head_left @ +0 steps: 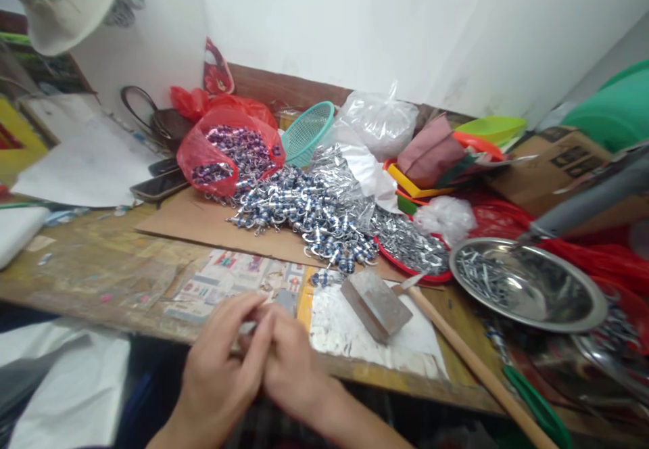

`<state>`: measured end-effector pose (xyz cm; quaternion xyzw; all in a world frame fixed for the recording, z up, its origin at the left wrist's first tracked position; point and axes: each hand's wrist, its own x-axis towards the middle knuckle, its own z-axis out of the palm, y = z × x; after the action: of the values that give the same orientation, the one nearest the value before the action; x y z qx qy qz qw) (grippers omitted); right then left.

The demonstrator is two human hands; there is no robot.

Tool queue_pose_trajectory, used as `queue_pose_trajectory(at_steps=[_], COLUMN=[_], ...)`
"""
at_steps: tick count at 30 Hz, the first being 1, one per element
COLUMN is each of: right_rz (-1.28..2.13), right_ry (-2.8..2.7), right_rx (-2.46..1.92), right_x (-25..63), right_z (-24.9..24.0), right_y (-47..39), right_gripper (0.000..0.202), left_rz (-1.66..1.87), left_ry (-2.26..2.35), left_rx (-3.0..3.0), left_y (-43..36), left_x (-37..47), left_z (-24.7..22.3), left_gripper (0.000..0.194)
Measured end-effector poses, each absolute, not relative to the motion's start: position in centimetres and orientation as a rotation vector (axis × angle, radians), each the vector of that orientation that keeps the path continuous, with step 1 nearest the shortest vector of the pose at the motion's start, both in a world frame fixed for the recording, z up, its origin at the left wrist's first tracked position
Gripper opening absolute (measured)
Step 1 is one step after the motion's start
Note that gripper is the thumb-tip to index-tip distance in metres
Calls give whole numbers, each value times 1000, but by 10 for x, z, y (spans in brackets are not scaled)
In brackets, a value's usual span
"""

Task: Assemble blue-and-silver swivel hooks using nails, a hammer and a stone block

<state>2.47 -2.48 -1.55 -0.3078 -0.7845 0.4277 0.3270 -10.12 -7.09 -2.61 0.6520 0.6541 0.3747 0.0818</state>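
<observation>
So the left hand [218, 358] and right hand [291, 354] are together at the front edge of the table [126, 266], fingers curled in and meeting. There's a little greyish bit [247, 328] showing between them, too blurry to name, and I honestly can't tell whether either one's actually gripping it. Beyond them, that pile of small metal pieces [304, 205] sits on flat cardboard [203, 222]: shiny silver with blue bands, curved hooks poking out, all tangled up. A dull grey, scuffed metal block [376, 305] is just right of the hands.
</observation>
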Motion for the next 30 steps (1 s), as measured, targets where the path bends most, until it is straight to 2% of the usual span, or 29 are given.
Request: queue_pose_trajectory(at_steps=[3,5,6,10,13,17,23,27,30], right_rz=[607,169,106,58,28,-30,-46,30,120], right_ry=[-1949,-1972,-1957,-2009,-2086,-2100,-2049,-1972,-1879], right_rx=[-1188,-1604,-1712,-1925,-1958,-1983,-1950,-1902,-1839], right_x=[118,179,205,259,254,245,262,269,268], right_z=[1,4,2,-15,-28,-31,-24,-23,-19], right_y=[34,78,99,153,166,166,165,164,163], right_gripper=[25,29,30,32,27,18,25,18,10], left_rz=[994,920,902,932,977,1047,1144,1255,1307], left_ry=[1671,1557,1537,1600,1646,1608,1563,1401,1443], left_rx=[2050,2110,2122,2075,2003,1950,1780,1646,1548], left_y=[6,38,47,55,53,52,41,37,38], left_x=[-67,-52,-47,-41,-46,-52,-47,-36,-31], left_z=[-19,-22,-26,-51,-66,-69,-41,-15,0], left_gripper=[22,20,22,23,27,21,23,16,14])
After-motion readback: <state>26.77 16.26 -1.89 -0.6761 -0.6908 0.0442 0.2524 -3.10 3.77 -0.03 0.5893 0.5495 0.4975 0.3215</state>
